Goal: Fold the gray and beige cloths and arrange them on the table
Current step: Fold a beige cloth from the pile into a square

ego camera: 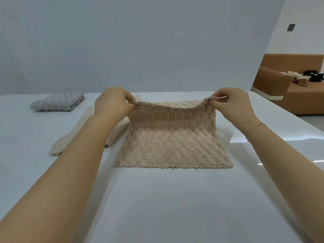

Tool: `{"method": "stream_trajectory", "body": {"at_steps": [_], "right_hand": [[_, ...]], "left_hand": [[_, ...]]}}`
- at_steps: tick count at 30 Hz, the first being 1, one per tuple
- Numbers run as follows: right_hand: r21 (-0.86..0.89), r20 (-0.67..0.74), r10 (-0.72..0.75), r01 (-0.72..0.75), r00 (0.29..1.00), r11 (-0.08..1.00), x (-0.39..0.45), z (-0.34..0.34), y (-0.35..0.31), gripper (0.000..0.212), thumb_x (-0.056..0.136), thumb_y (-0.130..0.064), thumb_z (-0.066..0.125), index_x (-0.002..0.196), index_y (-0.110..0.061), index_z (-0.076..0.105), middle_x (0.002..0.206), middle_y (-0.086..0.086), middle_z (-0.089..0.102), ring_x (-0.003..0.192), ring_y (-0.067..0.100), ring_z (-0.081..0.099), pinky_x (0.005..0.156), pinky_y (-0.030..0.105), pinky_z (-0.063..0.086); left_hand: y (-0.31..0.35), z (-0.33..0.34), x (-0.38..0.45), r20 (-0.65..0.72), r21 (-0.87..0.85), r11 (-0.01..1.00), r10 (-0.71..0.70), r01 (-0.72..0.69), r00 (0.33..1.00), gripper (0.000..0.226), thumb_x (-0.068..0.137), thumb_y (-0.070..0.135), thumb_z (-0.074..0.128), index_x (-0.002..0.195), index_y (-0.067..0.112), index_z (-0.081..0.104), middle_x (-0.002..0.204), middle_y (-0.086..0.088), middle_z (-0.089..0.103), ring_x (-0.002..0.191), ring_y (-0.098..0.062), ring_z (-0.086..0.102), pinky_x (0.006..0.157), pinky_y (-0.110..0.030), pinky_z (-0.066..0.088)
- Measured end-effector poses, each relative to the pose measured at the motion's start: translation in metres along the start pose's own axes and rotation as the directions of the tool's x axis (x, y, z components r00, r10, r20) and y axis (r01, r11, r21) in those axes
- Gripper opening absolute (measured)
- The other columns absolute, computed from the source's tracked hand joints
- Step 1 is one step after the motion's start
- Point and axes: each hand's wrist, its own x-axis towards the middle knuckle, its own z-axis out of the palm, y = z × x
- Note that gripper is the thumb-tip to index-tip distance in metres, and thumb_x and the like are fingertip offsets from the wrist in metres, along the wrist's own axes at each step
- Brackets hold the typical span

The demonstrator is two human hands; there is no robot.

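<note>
A beige knitted cloth (172, 148) lies in the middle of the white table (157, 207). Its far edge is lifted off the surface while its near edge rests flat. My left hand (114, 102) pinches the lifted far left corner. My right hand (231, 104) pinches the far right corner. A gray cloth (57, 102) sits folded into a small pad at the far left of the table. A second, paler cream cloth (84, 130) lies spread out flat to the left, partly hidden under my left forearm.
The table's right edge (287, 127) runs diagonally past my right wrist. Beyond it stands a brown sofa (287, 85) with a pile of light and dark fabric (303, 77) on its seat. A plain wall rises behind the table.
</note>
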Motion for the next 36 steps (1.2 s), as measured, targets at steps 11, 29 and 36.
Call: {"method": "stream_trajectory", "body": {"at_steps": [11, 29, 36], "right_hand": [[-0.054, 0.113, -0.314, 0.322, 0.943, 0.945, -0.098, -0.03, 0.021, 0.012, 0.081, -0.002, 0.07, 0.092, -0.007, 0.07, 0.089, 0.002, 0.07, 0.083, 0.007, 0.064, 0.08, 0.012, 0.051], [0.164, 0.314, -0.189, 0.143, 0.931, 0.976, -0.117, -0.038, 0.031, 0.028, 0.075, 0.016, 0.065, 0.083, -0.01, 0.074, 0.094, -0.007, 0.071, 0.098, 0.007, 0.065, 0.081, 0.017, 0.051], [0.153, 0.363, -0.209, 0.163, 0.908, 0.975, -0.117, -0.042, 0.033, 0.029, 0.074, 0.017, 0.064, 0.076, -0.011, 0.07, 0.093, -0.007, 0.07, 0.096, 0.011, 0.065, 0.081, 0.021, 0.052]], "left_hand": [[-0.017, 0.003, -0.092, -0.058, -0.119, 0.985, 0.118, -0.124, 0.991, 0.011, 0.087, 0.019, 0.062, 0.089, 0.022, 0.073, 0.089, 0.005, 0.069, 0.073, -0.019, 0.064, 0.071, -0.036, 0.049], [-0.044, 0.013, -0.117, 0.21, -0.522, 0.851, 0.057, 0.062, 0.976, 0.016, 0.074, 0.008, 0.078, 0.083, 0.021, 0.074, 0.1, 0.01, 0.07, 0.095, -0.01, 0.065, 0.085, -0.036, 0.054], [-0.051, 0.008, -0.116, 0.258, -0.471, 0.882, 0.143, -0.005, 0.956, 0.018, 0.071, 0.001, 0.077, 0.073, 0.018, 0.07, 0.1, 0.013, 0.069, 0.095, 0.002, 0.062, 0.08, -0.012, 0.045]]}}
